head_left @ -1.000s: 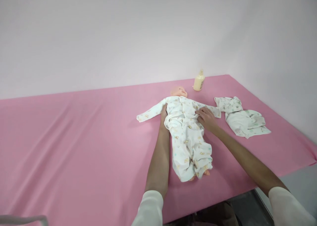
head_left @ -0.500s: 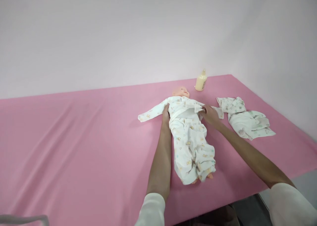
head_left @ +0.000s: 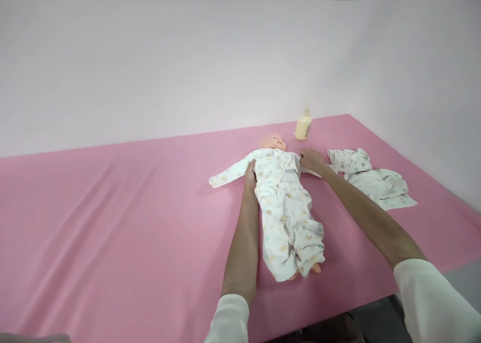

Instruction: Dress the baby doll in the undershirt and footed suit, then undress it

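A baby doll (head_left: pixel 274 141) lies on its back with its head toward the wall, wearing a long-sleeved white printed shirt (head_left: pixel 268 165) and matching trousers (head_left: pixel 287 223). Around the doll's side, just below its armpit, my left hand (head_left: pixel 250 177) is closed, thumb showing and the other fingers hidden. My right hand (head_left: pixel 312 161) pinches the shirt's edge by the doll's other armpit; its fingertips are partly hidden. A strip of plain white shows between shirt and trousers. The doll's feet (head_left: pixel 316 268) poke out of the trouser legs.
A pump bottle (head_left: pixel 302 126) of pale yellow liquid stands beyond the doll near the wall (head_left: pixel 169 67). More printed baby clothes (head_left: pixel 379 183) lie to the right. Pink cover (head_left: pixel 131 243) spreads over the table, creased at left.
My right hand has moved up and slightly away with the shirt edge, and the lifted front flap now lies lower over the chest. My left hand stays at the doll's side.
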{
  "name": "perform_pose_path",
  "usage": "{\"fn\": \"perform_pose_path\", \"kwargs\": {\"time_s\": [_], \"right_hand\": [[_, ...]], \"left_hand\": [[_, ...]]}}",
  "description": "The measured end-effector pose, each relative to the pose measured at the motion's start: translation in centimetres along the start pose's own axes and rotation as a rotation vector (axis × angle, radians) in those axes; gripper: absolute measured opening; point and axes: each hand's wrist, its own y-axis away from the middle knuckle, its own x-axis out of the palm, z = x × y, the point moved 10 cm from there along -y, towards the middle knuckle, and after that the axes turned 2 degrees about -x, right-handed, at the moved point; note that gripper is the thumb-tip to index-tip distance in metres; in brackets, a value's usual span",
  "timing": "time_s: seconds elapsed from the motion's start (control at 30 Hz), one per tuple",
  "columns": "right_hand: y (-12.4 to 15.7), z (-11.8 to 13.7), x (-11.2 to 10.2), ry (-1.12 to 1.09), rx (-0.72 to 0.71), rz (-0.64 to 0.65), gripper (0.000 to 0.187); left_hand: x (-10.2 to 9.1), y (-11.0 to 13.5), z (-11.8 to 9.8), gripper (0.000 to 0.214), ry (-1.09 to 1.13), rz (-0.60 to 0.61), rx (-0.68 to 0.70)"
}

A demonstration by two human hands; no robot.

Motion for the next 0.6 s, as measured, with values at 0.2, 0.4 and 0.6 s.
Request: {"fn": "perform_pose_path", "kwargs": {"time_s": [0.2,0.4,0.6], "right_hand": [[4.5,3.2,-1.0,0.188,-0.098,0.073,0.035],[10.1,14.2,-2.1,0.229,-0.758,-0.042,0.038],[5.7,16.0,-1.1,0.03,-0.625,-0.061,0.04]], "left_hand": [[-0.9,-0.8,-0.4,0.026,-0.037,-0.008,0.068],[-0.6,-0.9,-0.6,0.02,-0.046,0.015,0.082],[-0.1,-0.2,-0.5,0.02,-0.043,-0.006,0.032]]}}
